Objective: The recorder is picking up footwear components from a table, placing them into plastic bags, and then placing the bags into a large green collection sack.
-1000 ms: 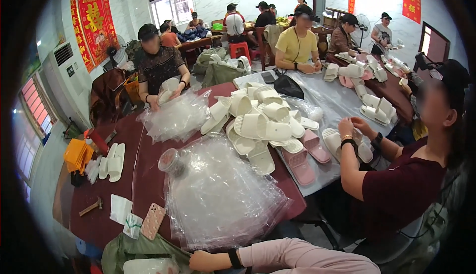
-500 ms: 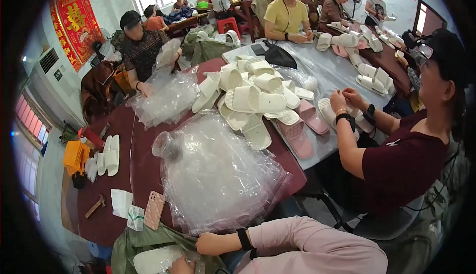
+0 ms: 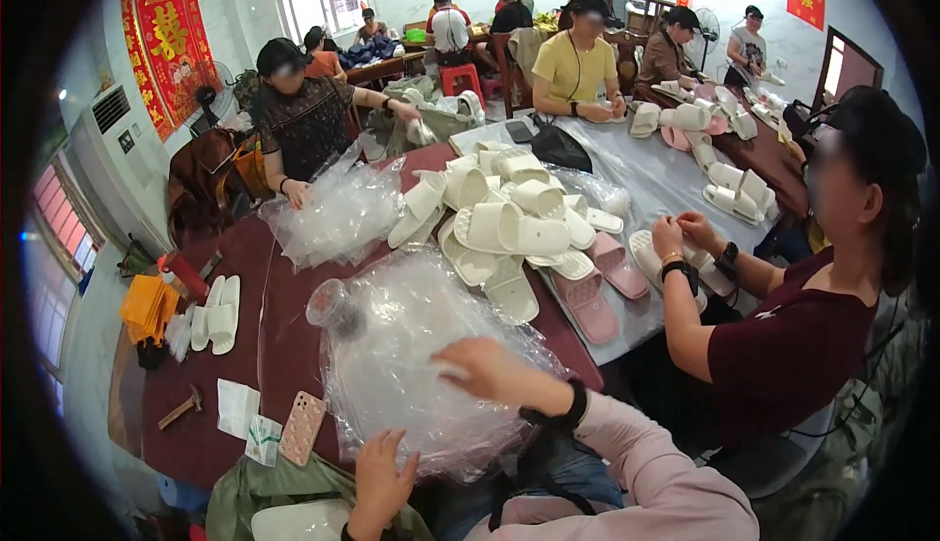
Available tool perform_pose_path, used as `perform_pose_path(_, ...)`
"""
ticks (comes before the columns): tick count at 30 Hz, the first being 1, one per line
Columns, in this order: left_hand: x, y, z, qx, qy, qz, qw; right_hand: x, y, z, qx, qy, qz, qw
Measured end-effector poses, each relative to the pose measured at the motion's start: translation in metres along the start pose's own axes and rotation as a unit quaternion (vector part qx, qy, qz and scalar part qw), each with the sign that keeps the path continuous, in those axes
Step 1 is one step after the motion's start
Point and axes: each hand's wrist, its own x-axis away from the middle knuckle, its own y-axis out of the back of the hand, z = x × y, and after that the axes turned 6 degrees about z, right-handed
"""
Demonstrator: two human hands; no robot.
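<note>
Left hand: (image 3: 380,482) open, fingers spread, at the bench's (image 3: 284,316) near edge.
Right hand: (image 3: 485,370) fingers loose on the heap of clear bags (image 3: 411,345).
Phone: (image 3: 303,428) one, near-left edge.
Hammer: (image 3: 179,408) one, left edge.
Slippers: (image 3: 509,233) one pile, mid-bench.

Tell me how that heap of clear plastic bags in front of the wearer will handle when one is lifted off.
The clear plastic bags look thin and crinkled, so one would likely hang floppy and weigh little. Their glossy sheen suggests they slide over each other, so the right hand resting on them may drag several along.
</note>
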Motion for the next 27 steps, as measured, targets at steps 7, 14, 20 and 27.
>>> perform_pose_path(7,-0.049,-0.050,-0.003,-0.020,-0.036,-0.026,0.999,-0.010,0.060,-0.136,0.285,-0.216,-0.137,0.924)
perform_pose_path(14,-0.056,-0.111,0.012,-0.139,-0.008,0.001,0.990,-0.016,0.081,-0.202,0.370,-0.331,-0.090,0.863)
perform_pose_path(20,-0.050,-0.123,0.011,-0.147,0.004,0.001,0.989,-0.016,0.073,-0.217,0.327,-0.399,-0.023,0.856)
perform_pose_path(27,-0.049,-0.133,0.006,-0.172,0.009,0.000,0.985,-0.011,0.061,-0.222,0.367,-0.399,-0.073,0.837)
